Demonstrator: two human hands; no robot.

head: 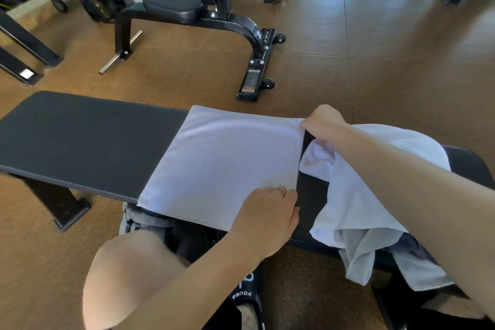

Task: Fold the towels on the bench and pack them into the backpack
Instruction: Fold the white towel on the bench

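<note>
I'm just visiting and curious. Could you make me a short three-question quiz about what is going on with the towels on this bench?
1. True or false: the flat towel lies spread on the black bench.
2. Which hand pinches the far right corner of the flat towel? A. left hand B. right hand C. neither
3. Fill in: to the right of the flat towel lies a ____ heap of white towels.

Key
1. True.
2. B: the right hand pinches the far corner, while the left hand holds the near right corner.
3. Crumpled; it hangs over the near edge of the bench.
</note>
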